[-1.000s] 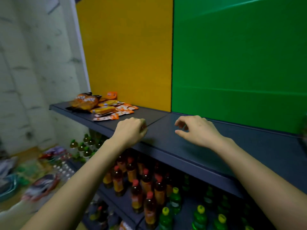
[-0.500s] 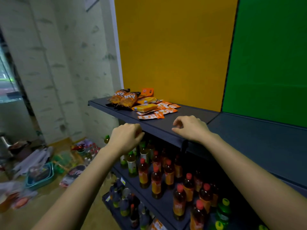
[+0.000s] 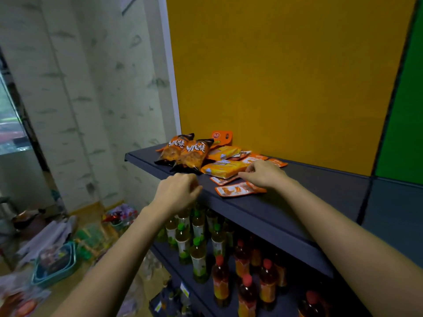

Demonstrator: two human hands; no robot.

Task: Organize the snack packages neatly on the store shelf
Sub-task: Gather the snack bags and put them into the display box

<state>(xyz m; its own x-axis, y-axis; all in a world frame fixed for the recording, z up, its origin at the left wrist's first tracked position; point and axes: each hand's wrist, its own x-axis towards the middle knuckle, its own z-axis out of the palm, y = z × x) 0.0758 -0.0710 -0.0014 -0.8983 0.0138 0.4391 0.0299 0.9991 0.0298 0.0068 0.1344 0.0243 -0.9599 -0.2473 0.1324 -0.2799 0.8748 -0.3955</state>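
Observation:
A loose pile of snack packages lies at the left end of the dark shelf [image 3: 297, 209]. It holds two orange chip bags [image 3: 186, 154], yellow packs [image 3: 225, 168], an orange hang card [image 3: 221, 137] and flat orange sachets [image 3: 237, 190]. My right hand [image 3: 263, 174] lies over the sachets, its fingertips touching one beside the front yellow pack. Part of the sachets is hidden under it. My left hand [image 3: 176, 193] hovers at the shelf's front edge, just in front of the chip bags. Its fingers are curled and hold nothing.
Green-capped bottles [image 3: 183, 239] and red-capped bottles [image 3: 219, 280] fill the shelf below. A yellow back panel [image 3: 286, 76] and a green one [image 3: 405, 110] stand behind the shelf. A teal basket [image 3: 55, 268] and loose goods litter the floor at left.
The view has swung left towards the pile. My right hand moved from the shelf's front edge onto the orange sachets. My left hand stayed curled and followed along the shelf edge.

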